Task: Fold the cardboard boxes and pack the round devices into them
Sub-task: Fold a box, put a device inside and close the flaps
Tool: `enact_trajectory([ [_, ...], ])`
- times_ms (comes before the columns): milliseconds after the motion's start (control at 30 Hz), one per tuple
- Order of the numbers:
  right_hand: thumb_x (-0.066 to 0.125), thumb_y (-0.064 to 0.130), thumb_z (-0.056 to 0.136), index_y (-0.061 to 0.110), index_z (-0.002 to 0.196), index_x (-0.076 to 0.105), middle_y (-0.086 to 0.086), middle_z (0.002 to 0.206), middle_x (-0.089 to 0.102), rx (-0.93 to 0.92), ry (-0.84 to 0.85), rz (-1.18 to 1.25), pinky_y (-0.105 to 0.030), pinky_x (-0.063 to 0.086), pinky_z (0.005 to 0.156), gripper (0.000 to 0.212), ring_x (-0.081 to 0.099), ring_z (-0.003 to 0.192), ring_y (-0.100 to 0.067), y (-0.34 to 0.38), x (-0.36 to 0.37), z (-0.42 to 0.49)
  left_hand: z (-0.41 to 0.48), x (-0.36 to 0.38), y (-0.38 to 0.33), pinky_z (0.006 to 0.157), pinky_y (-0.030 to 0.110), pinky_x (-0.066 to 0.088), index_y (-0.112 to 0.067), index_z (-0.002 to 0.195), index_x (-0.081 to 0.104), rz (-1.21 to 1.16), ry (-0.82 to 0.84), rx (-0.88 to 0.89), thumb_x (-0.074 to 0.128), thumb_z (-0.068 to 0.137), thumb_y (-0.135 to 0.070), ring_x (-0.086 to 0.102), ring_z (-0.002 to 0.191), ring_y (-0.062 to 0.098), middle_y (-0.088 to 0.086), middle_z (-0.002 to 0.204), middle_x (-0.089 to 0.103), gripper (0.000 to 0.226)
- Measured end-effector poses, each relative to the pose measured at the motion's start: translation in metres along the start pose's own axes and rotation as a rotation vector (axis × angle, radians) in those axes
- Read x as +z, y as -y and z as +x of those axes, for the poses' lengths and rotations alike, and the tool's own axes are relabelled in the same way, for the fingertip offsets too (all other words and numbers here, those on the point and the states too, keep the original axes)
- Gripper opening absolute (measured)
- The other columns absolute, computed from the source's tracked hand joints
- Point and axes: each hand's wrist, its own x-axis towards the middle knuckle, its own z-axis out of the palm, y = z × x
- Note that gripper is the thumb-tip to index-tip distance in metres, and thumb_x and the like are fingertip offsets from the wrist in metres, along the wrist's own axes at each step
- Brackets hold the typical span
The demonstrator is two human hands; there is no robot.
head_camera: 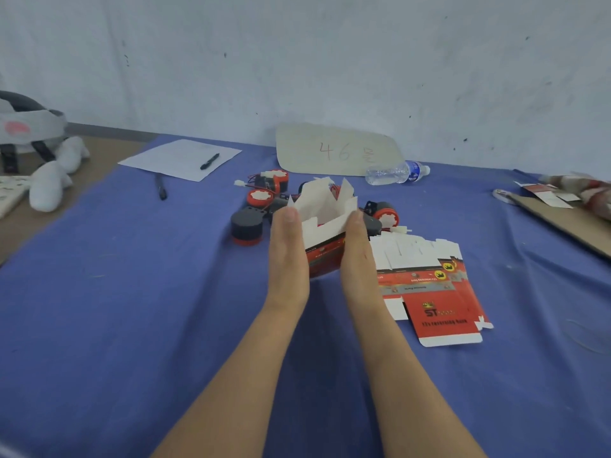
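A half-formed red and white cardboard box (pixel 325 233) is held above the blue table, its white flaps standing up. My left hand (pixel 288 256) grips its left side and my right hand (pixel 357 256) grips its right side, thumbs up at the rim. The fingers behind the box are hidden. Several flat unfolded box blanks (pixel 429 285) lie to the right of my right hand. Several round black and red devices (pixel 247 226) with wires lie just behind the box, one (pixel 385 214) at its right.
A blue cloth (pixel 132 309) covers the table. At the back lie a paper sheet (pixel 180 158) with a pen (pixel 209 161), a second pen (pixel 161 186), a cardboard sign (pixel 337 150) and a water bottle (pixel 396 172). A cardboard board (pixel 568 223) lies at the right edge.
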Motion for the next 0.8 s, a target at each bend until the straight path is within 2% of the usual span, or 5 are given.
enact_trajectory([
  [100,0.034,0.055,0.097,0.052,0.115,0.057,0.025,0.11,0.065,-0.002,0.038,-0.073,-0.005,0.046,0.071,0.029,0.058,0.104,0.01,0.004,-0.006,0.004,-0.002,0.0,-0.003,0.087,0.036,0.055,-0.032,0.117,0.055,0.072,0.0,0.014,0.045,0.059,-0.09,0.064,0.107,0.017,-0.001,0.118,0.065,0.083],
  [200,0.042,0.046,0.098,0.064,0.08,0.063,0.03,0.084,0.068,0.005,0.082,-0.044,-0.013,0.048,0.069,0.033,0.063,0.082,0.012,0.007,-0.012,0.006,-0.003,0.002,-0.006,0.091,0.044,0.054,-0.039,0.107,0.051,0.221,-0.091,0.056,0.055,0.079,-0.065,0.063,0.105,0.013,-0.005,0.115,0.064,0.038],
  [367,0.048,0.022,0.093,0.043,0.11,0.063,0.015,0.094,0.071,-0.003,0.073,0.032,-0.02,0.051,0.067,0.031,0.067,0.084,-0.001,0.009,-0.02,0.009,-0.003,0.004,-0.001,0.094,0.046,0.051,-0.034,0.116,0.047,0.264,-0.058,0.105,0.047,0.083,-0.032,0.057,0.112,0.019,-0.002,0.123,0.059,0.033],
  [533,0.039,0.002,0.093,0.051,0.105,0.051,0.024,0.092,0.065,-0.157,-0.066,-0.003,-0.014,0.05,0.061,0.051,0.063,0.082,0.004,0.016,-0.014,0.006,-0.002,0.01,0.002,0.104,0.012,0.035,-0.025,0.145,0.028,0.388,-0.045,0.267,0.033,0.094,0.0,0.041,0.124,-0.001,-0.002,0.147,0.039,0.056],
  [800,0.048,0.009,0.094,0.032,0.101,0.058,0.028,0.091,0.062,-0.26,-0.114,-0.113,-0.01,0.047,0.067,0.026,0.059,0.087,0.008,0.011,-0.01,0.003,0.001,0.004,0.01,0.089,0.032,0.051,-0.03,0.109,0.038,0.475,-0.094,0.418,0.041,0.099,-0.035,0.054,0.114,0.015,-0.009,0.127,0.049,0.011],
])
